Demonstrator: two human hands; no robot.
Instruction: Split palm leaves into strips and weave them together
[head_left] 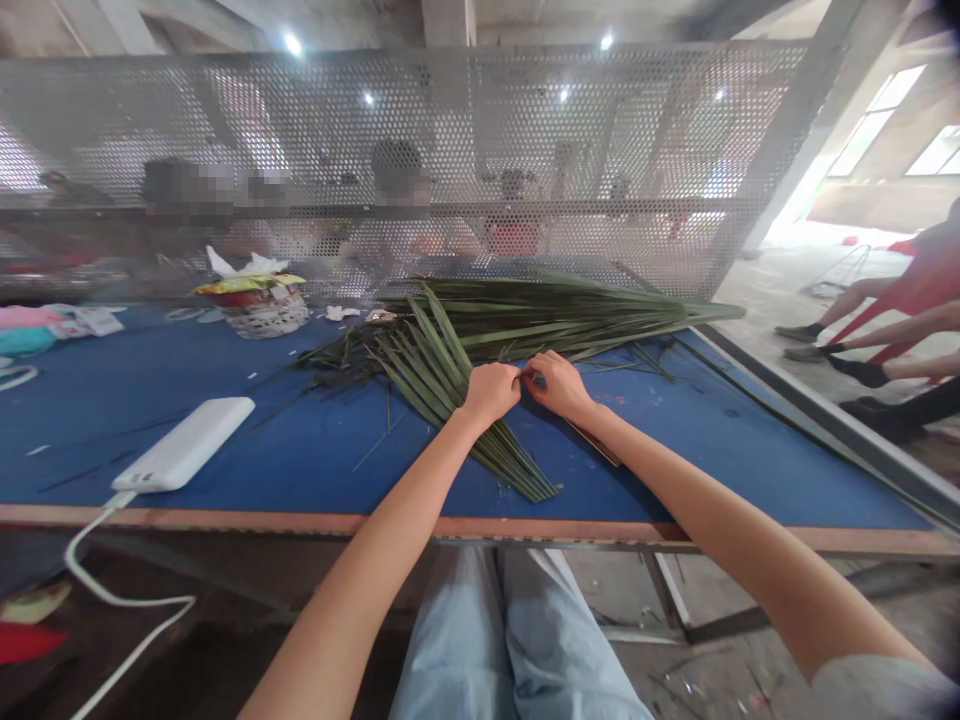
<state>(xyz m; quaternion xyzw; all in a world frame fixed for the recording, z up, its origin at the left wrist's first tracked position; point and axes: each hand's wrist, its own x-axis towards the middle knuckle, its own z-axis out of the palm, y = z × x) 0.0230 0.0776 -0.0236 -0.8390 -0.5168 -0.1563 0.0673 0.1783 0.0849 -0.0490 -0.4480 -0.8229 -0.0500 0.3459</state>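
Both arms reached forward from the bottom of the view, and the left hand and the right hand bent down close together over the counter. The two grips were closed: the fingers pressed together and pinched the palm leaflets with the fingertips almost touching. Which single leaflets they held was too small to tell. The leaflets lay on the counter under the hands, fanned out from one palm frond that stretched along the far side, its stem end pointing right. Left of the hands there was one white power bank with one cable, and farther back one woven basket. Behind one perforated metal screen sat at least two people.
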